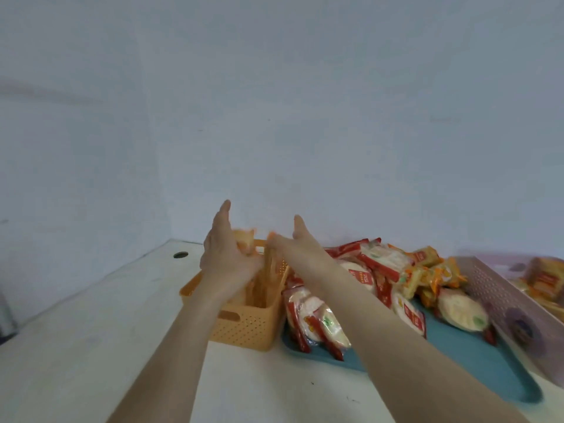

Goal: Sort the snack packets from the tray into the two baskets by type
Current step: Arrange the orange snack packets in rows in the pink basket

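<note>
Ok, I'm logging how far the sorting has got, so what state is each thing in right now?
tray: piled with red-and-white packets and orange packets.
orange basket: upright, left of the tray, partly filled.
lilac basket: right of the tray, sorted packets inside.
left hand: over the orange basket, blurred orange packet at its palm; grip unclear.
right hand: beside it, fingers straight, thumb up.
</note>
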Tool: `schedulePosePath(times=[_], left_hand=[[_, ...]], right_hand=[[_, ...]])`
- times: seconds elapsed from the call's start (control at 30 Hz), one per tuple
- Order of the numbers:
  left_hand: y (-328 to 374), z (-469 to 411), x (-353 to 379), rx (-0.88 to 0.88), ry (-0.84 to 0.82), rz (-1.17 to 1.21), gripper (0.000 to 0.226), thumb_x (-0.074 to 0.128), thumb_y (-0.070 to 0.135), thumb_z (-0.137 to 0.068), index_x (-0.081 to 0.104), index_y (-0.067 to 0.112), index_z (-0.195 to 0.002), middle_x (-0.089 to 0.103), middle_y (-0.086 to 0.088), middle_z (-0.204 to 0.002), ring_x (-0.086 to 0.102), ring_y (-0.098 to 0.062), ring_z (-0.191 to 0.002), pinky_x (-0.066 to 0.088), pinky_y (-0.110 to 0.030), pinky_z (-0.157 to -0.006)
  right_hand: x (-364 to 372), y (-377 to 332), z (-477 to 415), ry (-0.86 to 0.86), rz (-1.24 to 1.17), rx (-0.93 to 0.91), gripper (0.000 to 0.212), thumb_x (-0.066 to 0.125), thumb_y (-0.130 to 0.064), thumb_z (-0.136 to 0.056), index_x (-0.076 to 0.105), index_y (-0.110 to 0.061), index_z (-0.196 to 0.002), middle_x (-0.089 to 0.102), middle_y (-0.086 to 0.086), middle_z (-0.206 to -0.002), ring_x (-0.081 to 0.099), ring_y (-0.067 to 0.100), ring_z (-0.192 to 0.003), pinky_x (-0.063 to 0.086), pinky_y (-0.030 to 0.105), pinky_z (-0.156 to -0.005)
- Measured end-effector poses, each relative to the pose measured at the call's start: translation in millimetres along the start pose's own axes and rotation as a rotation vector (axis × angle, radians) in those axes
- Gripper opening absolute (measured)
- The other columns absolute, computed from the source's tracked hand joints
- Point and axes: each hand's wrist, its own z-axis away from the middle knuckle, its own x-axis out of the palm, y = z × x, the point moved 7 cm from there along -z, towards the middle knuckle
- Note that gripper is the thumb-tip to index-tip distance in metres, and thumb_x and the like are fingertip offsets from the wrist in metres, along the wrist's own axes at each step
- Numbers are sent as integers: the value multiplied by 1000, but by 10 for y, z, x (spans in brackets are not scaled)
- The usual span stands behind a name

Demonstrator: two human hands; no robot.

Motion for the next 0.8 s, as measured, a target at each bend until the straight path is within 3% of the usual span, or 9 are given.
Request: schedulePosePath(times=[0.1,0.27,0.33,0.47,0.57,0.63,0.7,0.73,0.8], left_hand=[[-4,188,71,143,65,24,87,67,7,-80,21,44,-143,29,14,-149,28,-9,-137,33,-35,-109],[96,362,504,317,-68,-98,48,59,2,-81,59,34,-117,53,19,-120,50,-4,-112,47,-34,-98],[117,309,562,280,-80,-119,37,60,6,-83,62,36,-105,58,19,-113,53,-3,-103,49,-29,-91],[213,294,735,292,-225,-166,23,59,18,-89,64,38,-100,62,22,-101,57,-1,-99,46,-23,-88],[157,345,868,372,-214,-513,30,58,38,-90,58,34,-120,56,13,-126,44,-13,-123,38,-33,-101],[-47,311,859,290,-218,-811,48,53,42,-91,43,29,-136,47,2,-140,41,-23,-129,39,-40,-101],[-197,304,827,180,-267,-920,57,51,33,-91,28,28,-143,57,0,-124,56,-24,-103,47,-37,-80],[-219,325,825,153,-263,-929,59,50,30,-91,25,29,-144,61,3,-105,57,-21,-85,45,-33,-68],[-184,389,836,156,-221,-938,61,50,27,-91,22,31,-146,56,5,-84,54,-20,-72,38,-29,-59]], right_hand=[[-284,139,142,112,32,-23,75,57,-22,-94,14,-25,-155,28,1,-158,34,19,-139,35,31,-101],[-816,341,404,229,93,-41,54,55,-13,-93,42,-26,-144,47,1,-144,51,12,-119,46,22,-87],[-961,399,437,249,155,-35,50,55,-14,-92,46,-26,-140,52,-2,-138,52,13,-117,49,31,-93],[-1074,439,424,208,253,-59,39,56,-17,-91,56,-26,-129,62,-5,-125,57,11,-111,48,36,-97],[-988,571,399,94,485,-67,43,57,-23,-91,53,-29,-133,57,-7,-133,51,11,-122,41,27,-99],[-909,642,400,65,643,-89,48,58,-21,-89,50,-27,-137,53,-6,-139,47,13,-129,36,25,-103],[-856,660,392,108,659,-122,46,56,-17,-88,53,-23,-134,59,-4,-130,51,15,-122,40,25,-99],[-822,669,384,127,620,-119,44,55,-15,-88,55,-21,-132,61,-3,-122,54,15,-115,42,26,-96],[-710,675,351,136,486,-98,39,55,-15,-90,58,-18,-129,61,-5,-110,58,13,-103,47,26,-91]])
